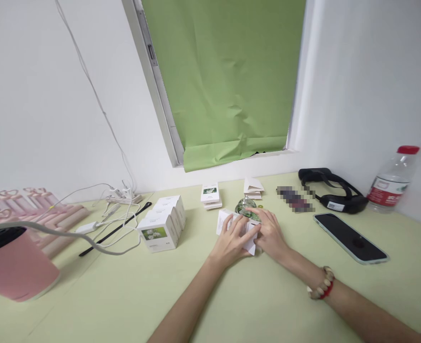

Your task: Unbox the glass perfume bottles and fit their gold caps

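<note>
Both of my hands meet over a small white paper carton [250, 246] with printing on one side, low over the table in front of me. My left hand [230, 240] lies across it, fingers bent over its top and gripping it. On the carton's right edge, my right hand [271, 234] pinches with the thumb side, its index finger reaching toward the left. Just beyond the fingers stands a round clear glass container [245, 205] with green contents, partly hidden by my right hand. Much of the carton is covered by my hands, so its exact shape is hard to see.
A row of white boxes [156, 236] stands left. Farther back are flat cartons [210, 191] and folded white card [253, 186]. On the right lie a phone [349, 237], a black headset [342, 197] and a bottle [389, 183]. Cables [120, 221] and a pink cup [20, 267] occupy the left.
</note>
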`<state>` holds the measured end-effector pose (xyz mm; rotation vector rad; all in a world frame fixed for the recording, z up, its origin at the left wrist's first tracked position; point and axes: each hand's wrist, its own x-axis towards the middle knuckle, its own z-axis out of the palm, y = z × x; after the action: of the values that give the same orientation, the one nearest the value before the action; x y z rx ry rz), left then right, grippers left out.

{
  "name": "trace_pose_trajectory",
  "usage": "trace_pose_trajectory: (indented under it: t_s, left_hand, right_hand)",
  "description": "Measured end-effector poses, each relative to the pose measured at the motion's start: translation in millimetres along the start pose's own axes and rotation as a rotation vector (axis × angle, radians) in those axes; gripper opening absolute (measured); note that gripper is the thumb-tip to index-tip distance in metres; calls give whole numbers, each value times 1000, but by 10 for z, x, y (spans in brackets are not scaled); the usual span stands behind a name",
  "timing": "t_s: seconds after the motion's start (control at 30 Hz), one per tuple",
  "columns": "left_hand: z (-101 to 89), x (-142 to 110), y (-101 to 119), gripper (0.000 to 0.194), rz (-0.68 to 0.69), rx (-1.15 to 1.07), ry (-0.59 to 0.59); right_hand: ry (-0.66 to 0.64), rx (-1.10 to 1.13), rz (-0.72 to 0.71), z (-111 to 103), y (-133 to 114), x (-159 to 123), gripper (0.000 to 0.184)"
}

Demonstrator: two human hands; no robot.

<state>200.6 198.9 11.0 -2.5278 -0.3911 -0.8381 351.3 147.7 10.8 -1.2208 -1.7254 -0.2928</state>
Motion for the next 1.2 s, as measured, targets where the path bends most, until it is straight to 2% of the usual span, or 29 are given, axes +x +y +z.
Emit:
trace_pose_trajectory:
  t_s: [0.27, 0.43, 0.63, 0.87, 1.0, 1.2]
  left_hand:
    - [-20, -17, -37, 57, -54, 79, -25]
    - [9, -23, -60, 55, -104, 87, 28]
    - [-8, -33, -112, 58, -163, 93, 19]
    - [5, -71, -201, 58, -195, 92, 35]
    - [-14, -125, -291, 64, -219, 115, 26]
    - [-11, -202, -416, 54, -356, 154, 54]
  right_hand:
    - [-1, -47, -45, -17, 4, 12, 23]
    - [9, -54, -63, -43, 11, 29, 16]
    - [26, -5, -47, -52, 13, 31, 14]
    - [29, 214, 43, 3, 58, -3, 16]
    - [41, 413, 161, 13, 47, -18, 20]
    - [-92, 576, 333, 1, -37, -26, 19]
